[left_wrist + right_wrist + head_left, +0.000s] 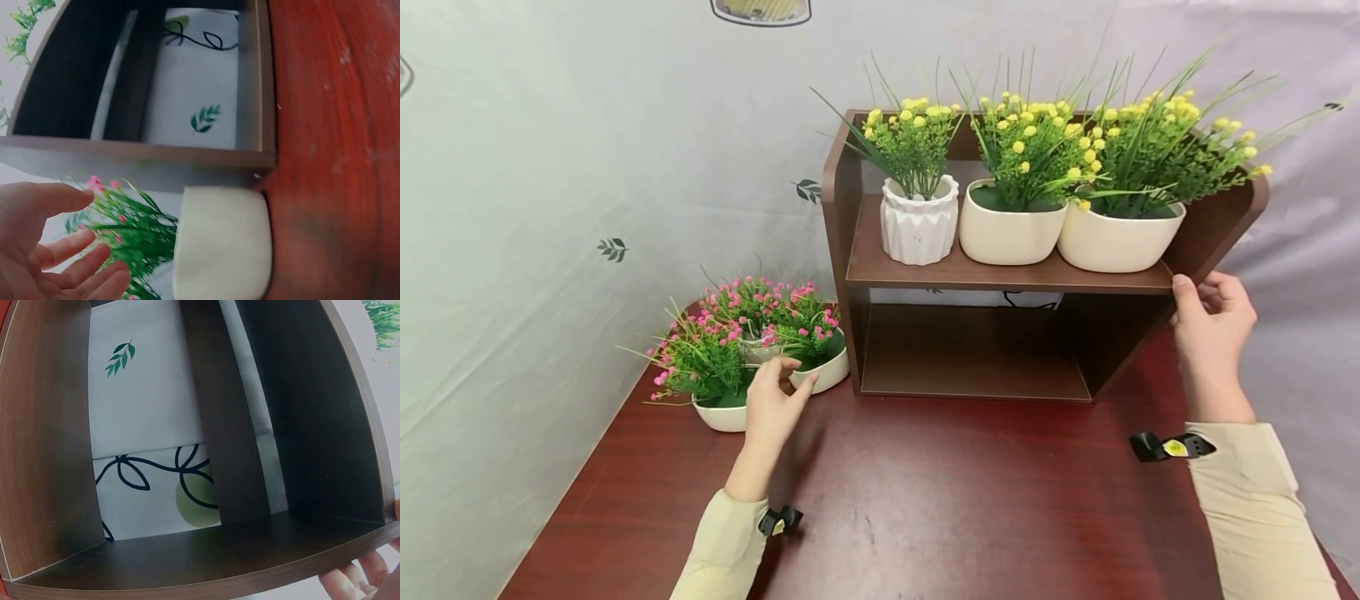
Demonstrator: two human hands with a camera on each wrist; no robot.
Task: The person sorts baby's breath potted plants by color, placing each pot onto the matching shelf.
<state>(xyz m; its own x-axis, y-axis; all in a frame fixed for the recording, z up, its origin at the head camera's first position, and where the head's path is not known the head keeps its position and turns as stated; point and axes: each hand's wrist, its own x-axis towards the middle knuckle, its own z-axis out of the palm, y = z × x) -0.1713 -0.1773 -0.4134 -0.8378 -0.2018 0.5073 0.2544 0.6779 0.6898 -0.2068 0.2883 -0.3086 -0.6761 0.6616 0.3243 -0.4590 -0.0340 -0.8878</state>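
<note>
A dark brown two-tier shelf (970,392) stands on the table. On its upper board are a ribbed white pot (919,229), a cream oval pot (1013,237) and another cream oval pot (1116,246), each with yellow flowers. My right hand (1216,325) grips the shelf's right side panel, thumb at the front edge and fingers on the outer face. Left of the shelf, my left hand (775,400) is empty, thumb and fingers apart, beside pink-flowered plants (715,342). One cream pot (222,244) there stands close against the shelf's left side.
The reddish-brown table (925,492) extends in front of the shelf. A pale curtain-like backdrop (587,150) with leaf prints hangs behind and at the sides. The shelf's lower compartment (970,346) is open at the front, and the backdrop shows through its back.
</note>
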